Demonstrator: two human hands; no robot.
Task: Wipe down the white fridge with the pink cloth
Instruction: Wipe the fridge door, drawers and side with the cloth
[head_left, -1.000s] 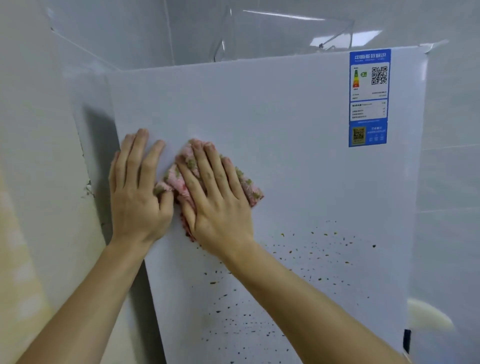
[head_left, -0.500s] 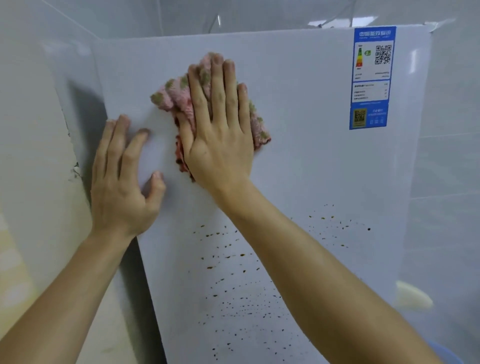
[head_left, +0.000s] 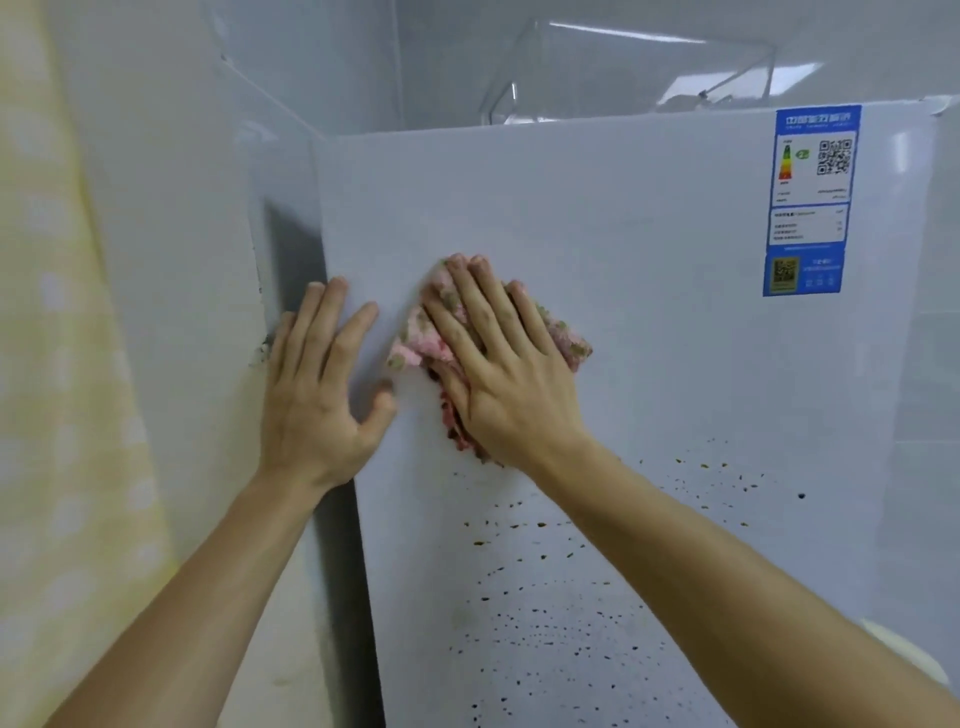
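While the right hand (head_left: 511, 374) lies flat, fingers straight and slightly spread, we see it pressing the cloth (head_left: 415, 345) against the front of the fridge (head_left: 665, 332), left of middle and above the dirty patch. The cloth is bunched and fluffy, pink with olive-green flecks. A darker red fold pokes out under the heel of the palm.

Just beside it we have the left hand (head_left: 322, 384), flat on the door near its left edge, fingers straight, thumb out, holding nothing.

Moving outward, the door is a smooth, glossy white panel with a crisp vertical corner on the left. Below the right wrist we pick up brown specks (head_left: 519, 613), small and irregular, scattered across the lower door and thicker further down. Up in the top right corner sits a rectangular blue-and-white label (head_left: 808, 202) with a QR code and a coloured scale.

On top we spot a clear box (head_left: 623, 67) with hard edges. Far left hangs something yellow with pale dots (head_left: 62, 415), too blurred to identify.
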